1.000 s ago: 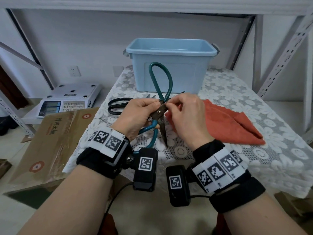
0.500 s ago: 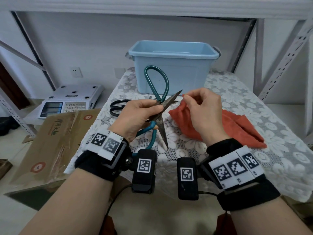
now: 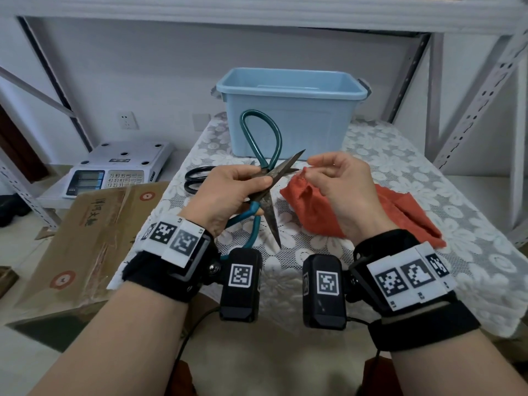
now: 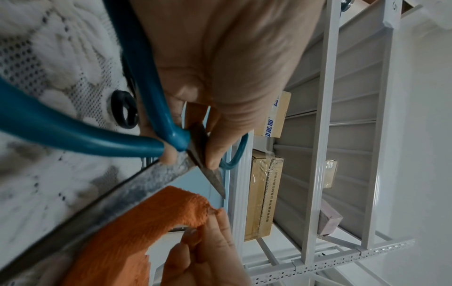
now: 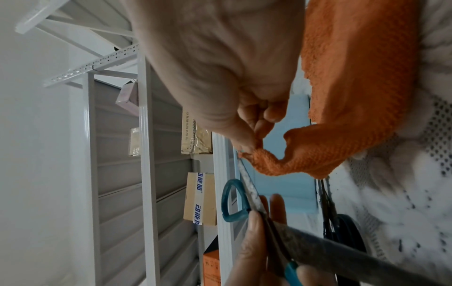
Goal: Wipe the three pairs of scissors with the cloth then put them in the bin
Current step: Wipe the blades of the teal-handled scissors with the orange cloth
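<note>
At frame centre the left hand (image 3: 228, 192) grips the open teal-handled scissors (image 3: 264, 178), while the right hand (image 3: 340, 187), pinching the orange cloth (image 3: 311, 212), has drawn off the blade, so that wiping pass looks finished.

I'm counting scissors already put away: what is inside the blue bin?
From the head view, the blue bin shows only its far inner wall and rim; no scissors appear. Its floor is hidden by the near wall, so I cannot tell whether anything lies inside.
</note>
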